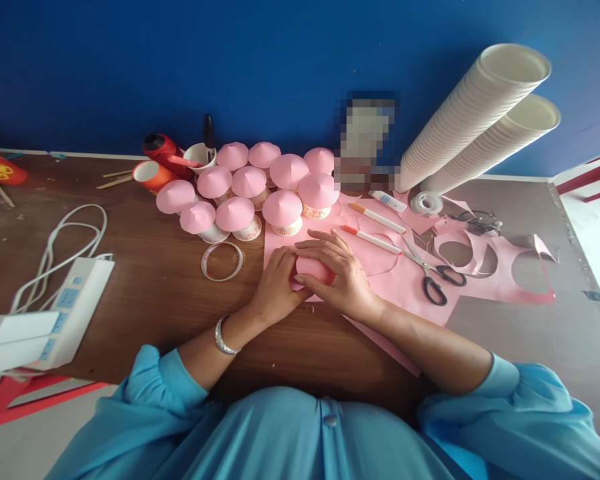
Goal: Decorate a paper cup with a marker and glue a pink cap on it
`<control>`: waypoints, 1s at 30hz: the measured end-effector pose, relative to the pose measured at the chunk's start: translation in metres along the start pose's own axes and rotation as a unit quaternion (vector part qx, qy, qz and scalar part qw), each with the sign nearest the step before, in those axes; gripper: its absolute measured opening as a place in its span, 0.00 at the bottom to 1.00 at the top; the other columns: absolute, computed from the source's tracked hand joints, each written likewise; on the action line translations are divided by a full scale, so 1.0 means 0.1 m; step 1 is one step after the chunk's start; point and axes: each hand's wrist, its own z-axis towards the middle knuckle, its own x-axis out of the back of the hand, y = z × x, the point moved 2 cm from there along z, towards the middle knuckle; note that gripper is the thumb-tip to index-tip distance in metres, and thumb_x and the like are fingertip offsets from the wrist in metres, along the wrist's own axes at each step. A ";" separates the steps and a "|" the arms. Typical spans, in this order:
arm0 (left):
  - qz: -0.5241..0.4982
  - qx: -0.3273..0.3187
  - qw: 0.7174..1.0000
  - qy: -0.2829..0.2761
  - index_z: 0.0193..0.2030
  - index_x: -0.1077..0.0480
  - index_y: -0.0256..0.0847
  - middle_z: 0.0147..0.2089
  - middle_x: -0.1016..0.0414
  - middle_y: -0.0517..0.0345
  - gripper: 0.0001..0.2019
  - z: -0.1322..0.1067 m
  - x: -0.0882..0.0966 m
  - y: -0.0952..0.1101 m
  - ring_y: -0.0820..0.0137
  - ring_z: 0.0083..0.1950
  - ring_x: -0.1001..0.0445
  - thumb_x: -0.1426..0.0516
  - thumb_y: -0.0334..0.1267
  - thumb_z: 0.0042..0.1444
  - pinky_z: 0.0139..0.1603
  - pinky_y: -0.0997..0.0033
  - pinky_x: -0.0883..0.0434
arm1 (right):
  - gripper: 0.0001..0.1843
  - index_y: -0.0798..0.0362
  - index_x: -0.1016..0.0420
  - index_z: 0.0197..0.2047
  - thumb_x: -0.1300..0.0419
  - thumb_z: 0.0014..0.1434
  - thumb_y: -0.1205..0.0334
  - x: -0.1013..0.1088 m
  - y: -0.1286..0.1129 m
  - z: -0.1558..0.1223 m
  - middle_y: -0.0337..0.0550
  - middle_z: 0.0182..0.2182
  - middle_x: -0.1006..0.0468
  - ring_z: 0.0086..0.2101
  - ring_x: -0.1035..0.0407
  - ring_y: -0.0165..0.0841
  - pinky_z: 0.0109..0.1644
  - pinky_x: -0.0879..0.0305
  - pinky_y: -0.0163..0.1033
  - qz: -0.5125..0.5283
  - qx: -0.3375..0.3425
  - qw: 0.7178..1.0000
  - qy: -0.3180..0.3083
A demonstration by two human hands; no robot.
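Between my two hands is a small pink paper piece [316,270], shaped like the cone tops nearby. My left hand [281,285] curls around its left side. My right hand [344,279] lies over its top and right side, fingers bent and thumb at the near edge. Whatever sits under the piece is hidden by my hands. Just behind stand several paper cups with pink cone tops, the closest being a cone-topped cup [283,208]. A pink paper sheet [400,293] lies beneath and to the right of my hands. Left of them rests a roll of tape [223,261].
Black-handled scissors [434,273], an orange marker [373,240], a glue stick [387,201] and cut pink scraps [523,280] lie to the right. Two tall paper cup stacks [473,117] lean at the back. A power strip [75,313] with white cables is at the left.
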 end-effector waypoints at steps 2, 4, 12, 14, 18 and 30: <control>-0.005 -0.008 1.000 0.006 0.52 0.34 0.41 0.53 0.25 0.50 0.21 0.00 0.00 -0.01 0.56 0.55 0.27 0.35 0.30 0.52 0.54 0.50 0.24 | 0.18 0.44 0.22 0.56 0.34 0.63 0.58 0.02 0.01 0.01 0.44 0.55 0.18 0.64 0.33 0.46 0.72 0.44 0.63 0.002 0.005 1.000 -0.004; -0.012 -0.016 1.000 0.009 0.55 0.34 0.42 0.55 0.26 0.49 0.23 0.00 -0.01 -0.01 0.55 0.58 0.27 0.35 0.31 0.52 0.56 0.48 0.25 | 0.15 0.44 0.20 0.54 0.34 0.64 0.55 0.05 0.02 0.03 0.43 0.56 0.19 0.65 0.33 0.47 0.72 0.44 0.63 0.001 0.013 1.000 -0.008; -0.021 0.012 1.000 -0.001 0.54 0.33 0.41 0.52 0.25 0.51 0.25 0.02 0.01 0.02 0.56 0.55 0.26 0.33 0.30 0.50 0.54 0.51 0.23 | 0.08 0.47 0.18 0.44 0.35 0.61 0.62 0.06 -0.02 0.09 0.42 0.48 0.16 0.61 0.29 0.45 0.73 0.46 0.62 0.007 0.020 1.000 -0.014; -0.016 0.009 1.000 -0.001 0.54 0.33 0.41 0.52 0.25 0.51 0.25 0.02 0.02 0.02 0.56 0.54 0.26 0.32 0.30 0.50 0.54 0.51 0.23 | 0.08 0.47 0.18 0.44 0.35 0.61 0.62 0.06 -0.03 0.09 0.42 0.48 0.15 0.61 0.29 0.45 0.73 0.46 0.62 0.008 0.019 1.000 -0.017; -0.003 -0.011 1.000 0.009 0.55 0.34 0.42 0.54 0.26 0.50 0.25 0.00 -0.01 -0.01 0.55 0.57 0.26 0.33 0.30 0.51 0.56 0.49 0.23 | 0.11 0.45 0.19 0.49 0.35 0.63 0.58 0.06 -0.01 0.08 0.43 0.53 0.17 0.62 0.31 0.45 0.72 0.45 0.62 0.013 0.025 1.000 -0.015; -0.185 0.042 0.981 -0.052 0.69 0.42 0.45 0.68 0.34 0.42 0.30 -0.11 0.26 0.01 0.54 0.67 0.31 0.37 0.40 0.62 0.69 0.46 0.32 | 0.39 0.49 0.48 0.76 0.41 0.69 0.45 0.32 -0.01 -0.15 0.57 0.69 0.33 0.70 0.42 0.51 0.71 0.41 0.66 -0.029 0.047 0.998 0.012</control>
